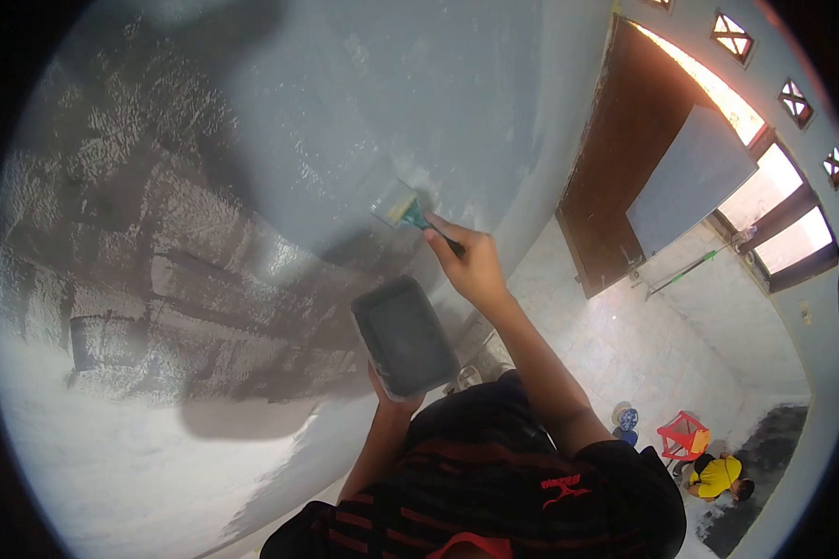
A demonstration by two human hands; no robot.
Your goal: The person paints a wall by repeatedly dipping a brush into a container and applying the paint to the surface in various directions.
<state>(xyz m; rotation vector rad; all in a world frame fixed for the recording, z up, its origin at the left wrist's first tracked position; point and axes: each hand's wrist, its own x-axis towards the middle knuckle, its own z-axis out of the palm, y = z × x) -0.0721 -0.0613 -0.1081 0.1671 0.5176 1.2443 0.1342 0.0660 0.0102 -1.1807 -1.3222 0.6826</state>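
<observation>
My right hand (468, 256) grips the dark handle of a paintbrush (405, 209), its fingers closed round it. The brush has a green ferrule, and its pale bristles lie at the grey wall (382, 102). Below and to the left, my left hand (396, 396) holds a rectangular dark tray (405, 337) from its near end, the fingers mostly hidden beneath it. Grey material coats the inside of the tray. On the left, the wall carries rough, streaky dark grey strokes (196, 279), with paler wall under them.
A brown door (615, 158) with a pale panel (690, 182) stands at the right, near windows. A green-handled pole (685, 272) leans there. Lower right are a blue container (625, 417), a red stool (683, 435) and a person in yellow (715, 476).
</observation>
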